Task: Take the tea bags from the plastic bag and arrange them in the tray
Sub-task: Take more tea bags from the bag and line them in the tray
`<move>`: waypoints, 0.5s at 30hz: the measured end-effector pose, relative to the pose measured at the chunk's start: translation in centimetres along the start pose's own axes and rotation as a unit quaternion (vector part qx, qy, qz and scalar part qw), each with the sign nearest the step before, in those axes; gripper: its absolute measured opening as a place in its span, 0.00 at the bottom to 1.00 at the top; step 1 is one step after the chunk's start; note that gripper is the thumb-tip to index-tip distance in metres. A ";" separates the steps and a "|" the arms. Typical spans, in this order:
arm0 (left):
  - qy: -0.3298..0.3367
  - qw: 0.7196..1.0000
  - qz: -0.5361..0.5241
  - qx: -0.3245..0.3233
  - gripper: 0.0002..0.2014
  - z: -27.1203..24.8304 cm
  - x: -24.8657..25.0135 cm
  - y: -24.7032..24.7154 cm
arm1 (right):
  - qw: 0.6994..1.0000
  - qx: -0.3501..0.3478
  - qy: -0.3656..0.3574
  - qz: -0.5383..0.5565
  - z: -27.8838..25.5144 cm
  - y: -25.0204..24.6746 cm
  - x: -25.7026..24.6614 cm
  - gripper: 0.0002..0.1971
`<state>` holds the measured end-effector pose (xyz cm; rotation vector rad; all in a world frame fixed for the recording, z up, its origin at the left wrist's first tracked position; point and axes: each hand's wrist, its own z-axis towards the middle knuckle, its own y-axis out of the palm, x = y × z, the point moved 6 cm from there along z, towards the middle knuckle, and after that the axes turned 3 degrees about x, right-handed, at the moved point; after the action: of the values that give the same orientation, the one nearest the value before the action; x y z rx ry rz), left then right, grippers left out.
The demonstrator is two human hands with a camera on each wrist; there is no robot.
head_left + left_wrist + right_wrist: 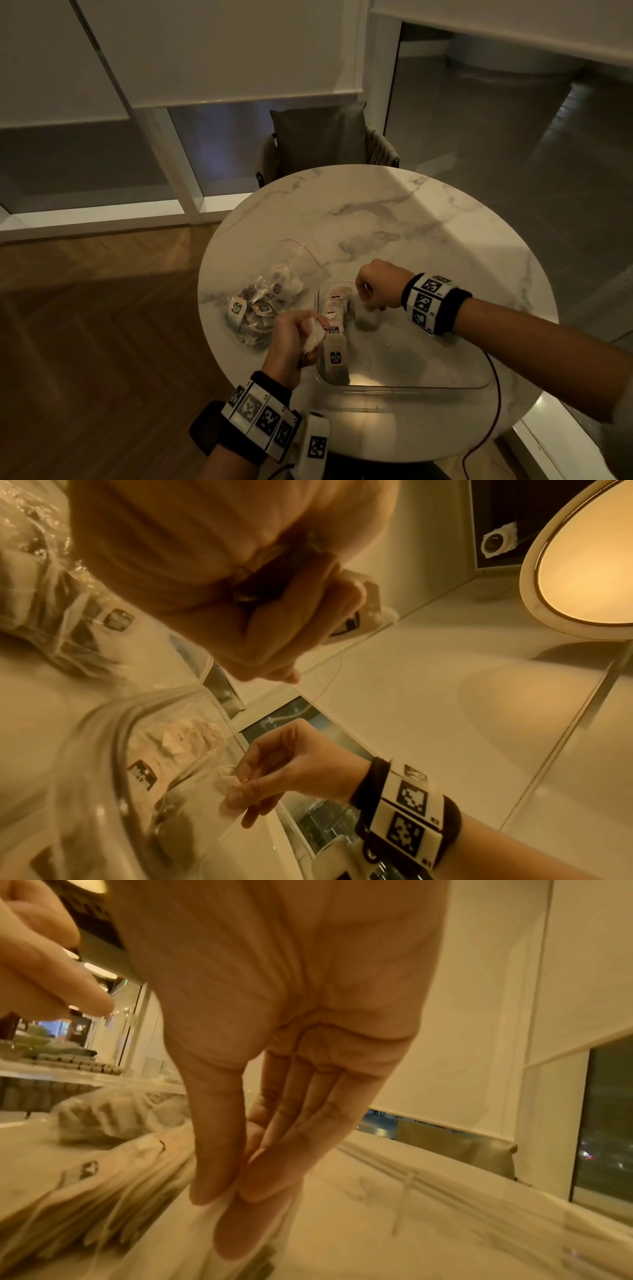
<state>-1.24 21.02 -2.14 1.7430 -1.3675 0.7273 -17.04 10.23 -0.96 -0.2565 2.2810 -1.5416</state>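
Observation:
A clear plastic bag (260, 305) of tea bags lies open on the left of the round marble table (376, 212). To its right stands a clear tray (411, 389) with a row of tea bags (337, 308) on edge along its left side. My left hand (317, 329) hovers over the tray's left rim, its fingers curled round a crumpled tea bag (359, 612). My right hand (364, 301) reaches down into the far end of the tray, where thumb and fingers (219, 1199) pinch a tea bag (227, 779) beside the row (85, 1191).
A dark cushioned chair (322, 140) stands behind the table. A thin dark cable (493, 404) runs over the table's near right edge. A white device with a marker (315, 445) sits at the near edge by my left wrist. Wooden floor lies to the left.

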 end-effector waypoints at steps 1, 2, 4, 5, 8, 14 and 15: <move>-0.001 1.000 0.007 0.012 0.11 0.0 0.0 -0.1 | 1.000 0.014 0.006 -0.013 0.1 -0.2 0.1 0.10; 0.000 1.000 0.013 0.027 0.12 0.0 0.0 -0.2 | 0.999 0.024 0.011 -0.024 0.2 -0.4 0.2 0.10; 0.009 0.999 0.022 0.049 0.14 0.0 0.1 -0.5 | 0.999 0.032 0.021 -0.039 0.2 -0.5 0.4 0.10; 0.016 0.998 0.024 0.053 0.14 -0.1 0.2 -0.4 | 0.998 0.032 0.022 -0.052 0.1 -0.5 0.3 0.09; 0.030 0.998 0.020 0.042 0.16 -0.3 0.3 -0.3 | 0.995 0.044 0.014 -0.092 -0.1 -0.5 0.2 0.11; 0.089 0.996 -0.022 0.015 0.19 -0.3 0.2 0.1 | 0.991 0.115 0.060 0.032 -2.9 -2.8 1.2 0.08; 0.097 0.995 -0.022 0.017 0.19 -0.2 0.2 0.2 | 0.985 0.117 0.072 0.109 -3.6 -2.9 1.4 0.10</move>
<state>-1.34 21.07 -1.83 1.6763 -1.1869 0.8758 -19.89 11.75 2.59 0.1686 2.1216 -1.7366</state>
